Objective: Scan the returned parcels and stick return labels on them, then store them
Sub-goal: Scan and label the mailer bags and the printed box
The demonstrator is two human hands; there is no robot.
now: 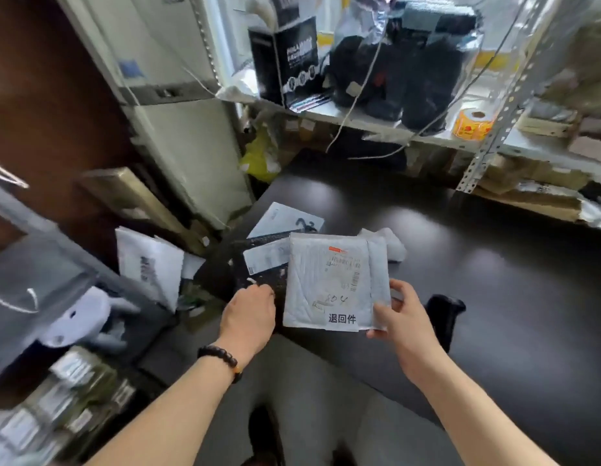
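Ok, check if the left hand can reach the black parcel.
Likely yes: the left hand is right at the near edge of the black parcel, nothing between; the white parcel only covers its right side.

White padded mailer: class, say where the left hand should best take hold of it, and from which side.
The white padded mailer is thin and flat, and the right hand pinches its near right corner; so probably pinch its free left edge, coming from the left.
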